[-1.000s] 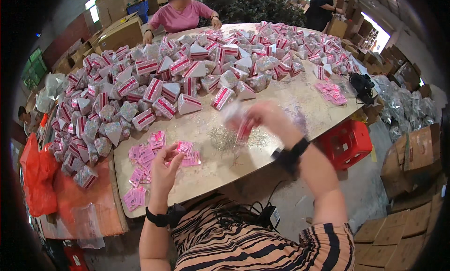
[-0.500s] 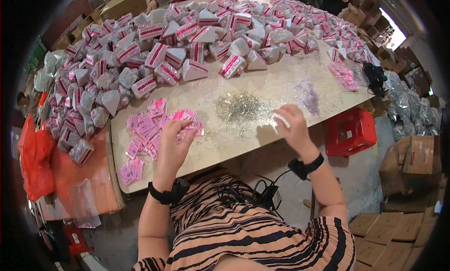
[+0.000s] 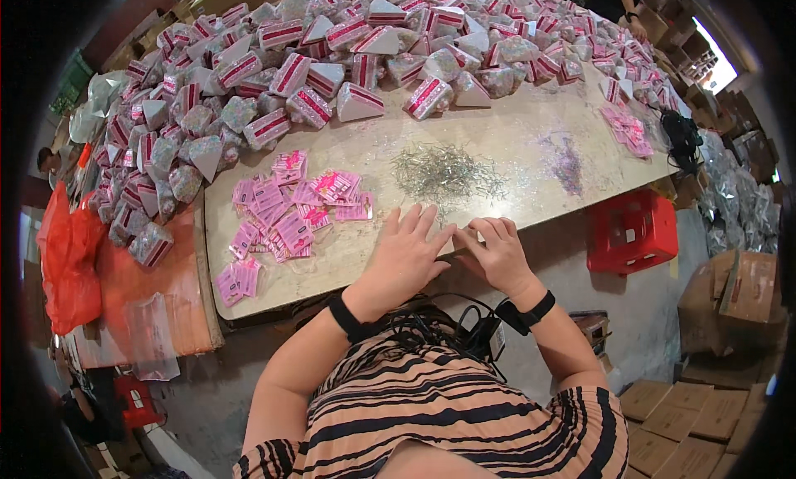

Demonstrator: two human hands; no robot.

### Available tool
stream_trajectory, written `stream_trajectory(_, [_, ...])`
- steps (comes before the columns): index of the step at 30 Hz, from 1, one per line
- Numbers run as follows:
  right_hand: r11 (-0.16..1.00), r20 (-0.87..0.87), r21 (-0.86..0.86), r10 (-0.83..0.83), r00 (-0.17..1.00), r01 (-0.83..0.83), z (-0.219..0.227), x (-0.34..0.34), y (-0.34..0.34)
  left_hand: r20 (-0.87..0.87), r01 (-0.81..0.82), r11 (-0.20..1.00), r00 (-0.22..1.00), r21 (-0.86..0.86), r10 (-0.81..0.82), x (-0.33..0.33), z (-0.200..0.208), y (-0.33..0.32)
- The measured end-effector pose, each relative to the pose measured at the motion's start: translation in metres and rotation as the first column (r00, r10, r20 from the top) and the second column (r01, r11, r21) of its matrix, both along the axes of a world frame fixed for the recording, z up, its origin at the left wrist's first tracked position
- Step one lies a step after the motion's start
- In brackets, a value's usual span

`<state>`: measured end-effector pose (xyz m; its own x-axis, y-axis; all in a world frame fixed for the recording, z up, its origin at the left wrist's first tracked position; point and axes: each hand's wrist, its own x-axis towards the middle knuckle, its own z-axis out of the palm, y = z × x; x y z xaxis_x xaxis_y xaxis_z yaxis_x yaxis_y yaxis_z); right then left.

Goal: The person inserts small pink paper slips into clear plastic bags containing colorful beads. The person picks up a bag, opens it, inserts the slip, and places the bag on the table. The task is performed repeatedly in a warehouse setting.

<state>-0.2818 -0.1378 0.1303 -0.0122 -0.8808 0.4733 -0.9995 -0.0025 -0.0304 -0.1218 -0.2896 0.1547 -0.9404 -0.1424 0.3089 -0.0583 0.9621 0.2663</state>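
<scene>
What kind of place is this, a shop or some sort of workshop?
Most likely a small packing workshop. A long table is heaped with filled triangular packets, loose pink tags lie by the left hand, and cardboard boxes stack up on the floor.

Single head-worn fisheye view, looking steeply down and forward from above the wearer's chest. Near: both forearms entering from the lower edge, left hand (image 3: 405,259) and right hand (image 3: 496,254) at the table (image 3: 514,123) front edge. Far end of the table bending toward the upper rim; floor and cardboard boxes (image 3: 730,288) along the right. No second view.
</scene>
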Motion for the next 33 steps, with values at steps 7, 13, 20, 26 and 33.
stream_trajectory(7, [0.997, 0.026, -0.076, -0.016, 1.0, 0.018, -0.013, -0.006, 0.011, 0.096, -0.128, 0.989, 0.986, -0.081, 0.135, 0.002, -0.001, -0.011])
stream_trajectory(13, [0.988, 0.065, -0.153, 0.004, 0.998, 0.006, -0.013, 0.001, 0.003, 0.037, -0.085, 0.996, 0.996, -0.023, 0.086, 0.007, -0.003, -0.008])
stream_trajectory(20, [0.982, 0.122, -0.18, 0.084, 0.989, -0.061, -0.009, 0.006, 0.001, -0.092, -0.069, 0.996, 0.993, 0.052, 0.073, 0.016, -0.006, -0.005])
stream_trajectory(26, [0.967, 0.286, -0.256, 0.088, 0.954, -0.013, 0.018, 0.008, -0.034, -0.249, -0.372, 0.92, 0.886, 0.12, 0.391, 0.035, 0.009, -0.055])
stream_trajectory(33, [0.987, 0.358, -0.133, 0.138, 0.923, -0.096, 0.044, 0.025, -0.101, -0.058, -0.5, 0.859, 0.866, -0.107, 0.497, 0.048, 0.02, -0.076])
